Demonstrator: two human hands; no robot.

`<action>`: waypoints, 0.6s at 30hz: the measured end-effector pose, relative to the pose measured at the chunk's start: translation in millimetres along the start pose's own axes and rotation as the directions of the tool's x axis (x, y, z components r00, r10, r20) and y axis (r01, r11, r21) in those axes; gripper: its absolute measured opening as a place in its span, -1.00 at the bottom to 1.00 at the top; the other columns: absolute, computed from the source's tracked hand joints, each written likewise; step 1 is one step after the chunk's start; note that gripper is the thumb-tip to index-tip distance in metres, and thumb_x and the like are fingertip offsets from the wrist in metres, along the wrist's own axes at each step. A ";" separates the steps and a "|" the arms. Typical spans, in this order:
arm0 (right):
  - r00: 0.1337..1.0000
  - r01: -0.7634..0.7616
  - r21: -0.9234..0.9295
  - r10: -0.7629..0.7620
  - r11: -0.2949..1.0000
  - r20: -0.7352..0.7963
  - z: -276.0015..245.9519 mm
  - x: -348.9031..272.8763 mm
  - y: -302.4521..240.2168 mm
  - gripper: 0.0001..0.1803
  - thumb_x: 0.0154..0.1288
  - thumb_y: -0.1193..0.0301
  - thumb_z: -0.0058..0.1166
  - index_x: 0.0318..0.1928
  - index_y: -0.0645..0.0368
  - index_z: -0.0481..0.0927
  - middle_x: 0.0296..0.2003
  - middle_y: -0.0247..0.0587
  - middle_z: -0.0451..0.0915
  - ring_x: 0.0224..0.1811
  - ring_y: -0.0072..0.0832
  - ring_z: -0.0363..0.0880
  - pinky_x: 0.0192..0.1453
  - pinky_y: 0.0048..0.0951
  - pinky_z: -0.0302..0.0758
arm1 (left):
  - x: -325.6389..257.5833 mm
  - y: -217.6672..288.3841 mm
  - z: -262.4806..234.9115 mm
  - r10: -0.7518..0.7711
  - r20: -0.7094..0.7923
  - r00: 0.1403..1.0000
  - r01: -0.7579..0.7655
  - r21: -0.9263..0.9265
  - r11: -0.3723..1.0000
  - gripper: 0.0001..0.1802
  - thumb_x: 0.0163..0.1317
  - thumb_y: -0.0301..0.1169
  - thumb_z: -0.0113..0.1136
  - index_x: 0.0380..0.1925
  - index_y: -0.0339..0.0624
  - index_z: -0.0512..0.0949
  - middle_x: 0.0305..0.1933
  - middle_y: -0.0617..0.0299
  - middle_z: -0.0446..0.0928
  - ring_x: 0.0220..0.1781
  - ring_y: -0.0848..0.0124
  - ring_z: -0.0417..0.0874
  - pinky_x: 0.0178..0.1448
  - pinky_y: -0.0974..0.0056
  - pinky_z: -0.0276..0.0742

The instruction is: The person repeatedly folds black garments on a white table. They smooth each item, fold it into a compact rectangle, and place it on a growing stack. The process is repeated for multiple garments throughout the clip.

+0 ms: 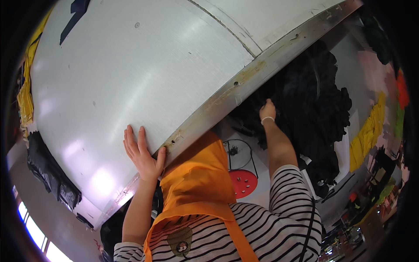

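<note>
My left hand (142,153) lies on the near edge of the pale, glossy work table (144,78). Its fingers are stretched out on the top, the thumb lies by the worn metal edge strip (218,96), and it holds nothing. My right hand (267,111) reaches down beside the table on the right, into a large heap of black cloth (305,105). Its fingers are curled into the cloth and seem to grip a fold, though the fingertips are partly hidden. The heap spills over a white container (344,150).
Below the table edge, a red round wheel guard (242,184) and a thin black hoop (239,153) show near my orange apron (196,174). Yellow cloth (369,135) lies at the right. A black plastic bundle (50,168) and yellow material (27,100) line the left side.
</note>
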State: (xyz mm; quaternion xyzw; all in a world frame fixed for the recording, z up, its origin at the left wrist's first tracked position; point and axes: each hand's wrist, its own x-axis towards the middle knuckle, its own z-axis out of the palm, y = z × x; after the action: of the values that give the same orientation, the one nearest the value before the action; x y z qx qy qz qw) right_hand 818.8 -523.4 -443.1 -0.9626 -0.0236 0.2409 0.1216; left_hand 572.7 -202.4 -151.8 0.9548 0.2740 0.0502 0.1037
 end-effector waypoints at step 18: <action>0.856 0.225 0.442 0.041 0.868 -0.516 -358.8 -203.7 67.9 -0.52 0.36 0.16 0.01 -0.45 0.42 0.49 -0.60 -0.43 0.36 -0.50 -0.60 0.23 -0.39 -0.52 0.27 | -11.4 -0.5 -17.9 -0.034 0.008 0.999 0.035 -0.021 0.999 -0.23 0.13 -0.03 0.14 0.29 -0.13 0.19 0.40 -0.15 -0.01 0.45 -0.08 -0.06 0.43 -0.12 -0.16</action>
State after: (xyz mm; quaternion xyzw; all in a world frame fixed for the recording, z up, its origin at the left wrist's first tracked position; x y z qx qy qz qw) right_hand 806.5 -690.3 -60.0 -0.9267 0.0231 -0.0300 0.3738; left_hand 560.1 -204.9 -134.9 0.9490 0.2895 0.0475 0.1158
